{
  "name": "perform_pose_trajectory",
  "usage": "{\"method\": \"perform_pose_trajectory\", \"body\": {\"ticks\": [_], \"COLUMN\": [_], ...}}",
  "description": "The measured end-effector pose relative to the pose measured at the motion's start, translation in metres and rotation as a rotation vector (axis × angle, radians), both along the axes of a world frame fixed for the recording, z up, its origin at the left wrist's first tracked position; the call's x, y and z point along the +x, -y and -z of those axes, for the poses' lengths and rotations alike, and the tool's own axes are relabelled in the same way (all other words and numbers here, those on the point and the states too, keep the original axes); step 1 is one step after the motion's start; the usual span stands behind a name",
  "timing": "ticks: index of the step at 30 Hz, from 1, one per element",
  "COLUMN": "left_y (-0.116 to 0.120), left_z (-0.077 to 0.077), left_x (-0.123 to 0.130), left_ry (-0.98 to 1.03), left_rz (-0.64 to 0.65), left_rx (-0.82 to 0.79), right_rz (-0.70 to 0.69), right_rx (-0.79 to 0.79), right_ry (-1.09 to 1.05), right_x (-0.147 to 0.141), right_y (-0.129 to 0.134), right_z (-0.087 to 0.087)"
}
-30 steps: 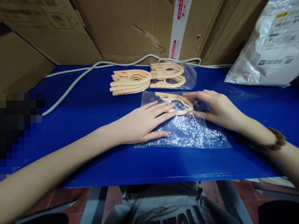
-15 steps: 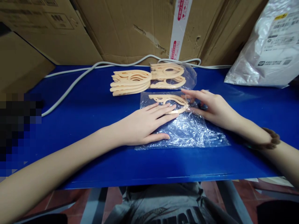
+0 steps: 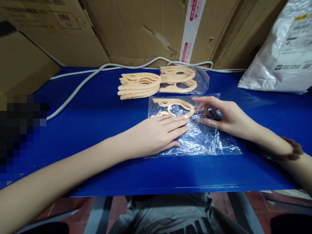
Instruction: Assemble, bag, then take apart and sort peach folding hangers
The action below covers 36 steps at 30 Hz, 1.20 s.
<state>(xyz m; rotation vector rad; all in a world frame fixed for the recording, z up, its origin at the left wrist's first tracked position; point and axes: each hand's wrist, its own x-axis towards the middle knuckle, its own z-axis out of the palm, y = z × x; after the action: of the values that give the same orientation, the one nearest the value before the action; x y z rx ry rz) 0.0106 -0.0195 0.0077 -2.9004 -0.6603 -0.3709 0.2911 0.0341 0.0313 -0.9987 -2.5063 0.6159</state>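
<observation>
A beige plastic folding hanger (image 3: 181, 103), folded up, lies in a clear plastic bag (image 3: 202, 143) on the blue table. My left hand (image 3: 161, 133) rests flat across the bag, its fingertips over the hanger's lower edge and hiding part of it. To the right, my right hand (image 3: 219, 112) is at the bag's upper right part with fingers curved and apart, close to the hanger's rounded end. It grips nothing that I can see. Behind the bag sit a stack of loose beige folding hangers (image 3: 138, 86) and a bagged pair of hangers (image 3: 179, 79).
A white cable (image 3: 80, 86) runs along the back and left of the blue table (image 3: 97, 175). Cardboard boxes (image 3: 136, 32) stand behind it. A white plastic mailing bag (image 3: 275, 61) leans at the back right.
My left hand has slid slightly down, uncovering more of the hanger's left part. My right hand has drawn a little away from the hanger's end. The view has shifted slightly.
</observation>
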Motion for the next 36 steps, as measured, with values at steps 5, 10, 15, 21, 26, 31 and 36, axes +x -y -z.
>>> {"method": "perform_pose_trajectory", "body": {"ticks": [5,10,15,21,26,31,36], "left_y": [-0.003,-0.007,-0.021,-0.048,-0.059,-0.072,-0.086], "left_z": [0.0,0.0,-0.009,-0.019,-0.018,-0.016,-0.016], "left_x": [-0.004,-0.007,-0.02,-0.049,-0.065,-0.089,-0.116], "left_ry": [0.024,0.059,0.174,0.203,0.161,0.145,0.15], "left_rz": [0.042,0.046,-0.025,-0.24,-0.444,-0.641,-0.743], "left_rx": [-0.059,-0.099,-0.056,0.026,0.045,-0.061,-0.08], "right_rz": [-0.035,-0.071,-0.112,-0.087,-0.066,-0.08,-0.103], "right_rx": [-0.007,-0.065,-0.083,-0.107,-0.124,-0.121,-0.074], "right_ry": [-0.028,-0.049,-0.012,0.044,0.031,0.016,0.024], "right_x": [0.001,0.003,0.004,0.006,0.01,0.011,0.009], "right_y": [0.0,-0.002,0.0,0.002,0.001,0.001,0.001], "right_z": [-0.001,-0.001,-0.005,-0.013,-0.014,-0.015,-0.016]}}
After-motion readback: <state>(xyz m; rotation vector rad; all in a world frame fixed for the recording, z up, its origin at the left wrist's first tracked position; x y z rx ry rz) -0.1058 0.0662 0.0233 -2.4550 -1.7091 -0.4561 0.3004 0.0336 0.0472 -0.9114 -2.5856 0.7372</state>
